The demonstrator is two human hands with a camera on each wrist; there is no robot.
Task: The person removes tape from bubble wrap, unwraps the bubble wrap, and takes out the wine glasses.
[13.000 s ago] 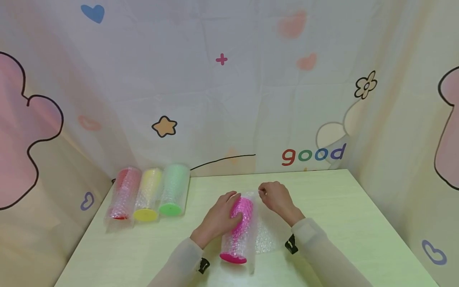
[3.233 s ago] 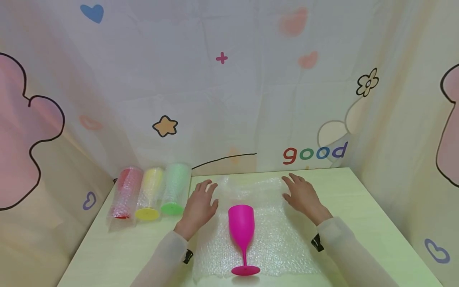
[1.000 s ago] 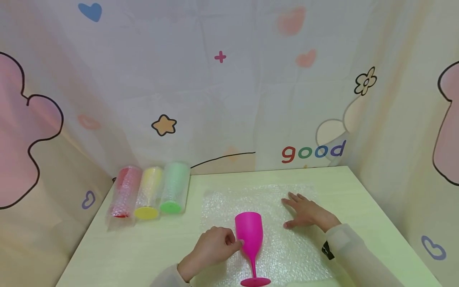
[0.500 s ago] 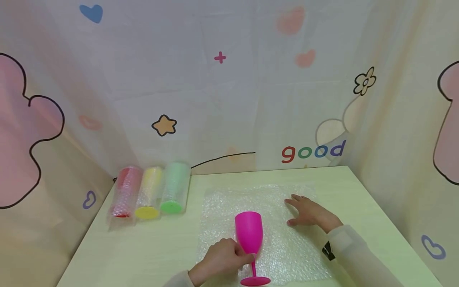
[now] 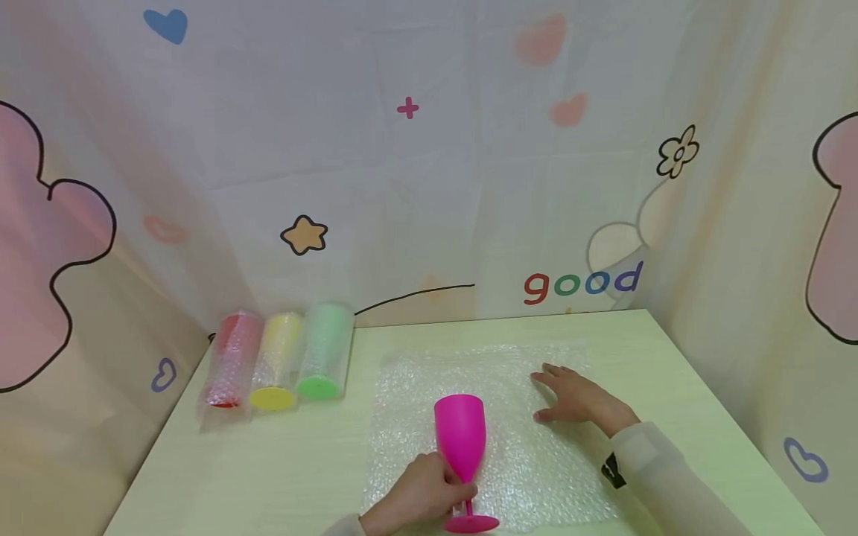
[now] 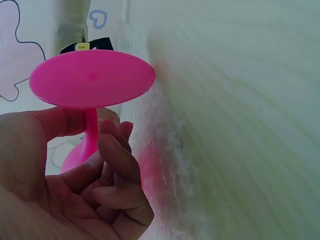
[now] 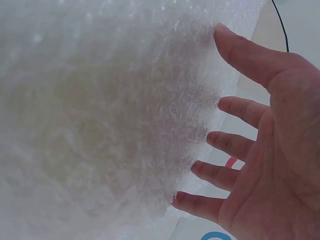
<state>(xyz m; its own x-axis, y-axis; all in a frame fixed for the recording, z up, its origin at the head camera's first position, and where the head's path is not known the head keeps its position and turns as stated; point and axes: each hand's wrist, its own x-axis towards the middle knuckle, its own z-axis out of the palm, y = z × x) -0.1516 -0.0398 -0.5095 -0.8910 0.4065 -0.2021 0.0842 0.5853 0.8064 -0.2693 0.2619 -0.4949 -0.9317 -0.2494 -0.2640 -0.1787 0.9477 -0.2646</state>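
Observation:
A bright pink plastic goblet (image 5: 461,432) lies over a flat sheet of bubble wrap (image 5: 415,387), its bowl toward the back and its foot toward me. My left hand (image 5: 422,491) pinches the stem between thumb and fingers. In the left wrist view the round foot (image 6: 92,79) faces the camera, above my left hand (image 6: 85,185); the goblet looks raised off the wrap there. On the right part of the sheet, my right hand (image 5: 579,398) rests with spread fingers. The right wrist view shows its fingertips (image 7: 220,172) touching the bubble wrap (image 7: 100,115).
Three bubble-wrapped goblets lie side by side at the table's back left: red (image 5: 234,357), yellow (image 5: 275,365) and green (image 5: 326,350). A printed curtain (image 5: 429,186) stands behind the table (image 5: 677,417).
Earlier the pink goblet was rolled in the bubble wrap; the sheet now lies spread flat. Over the last second my left hand slid from the bowl down to the stem. The right hand barely moved.

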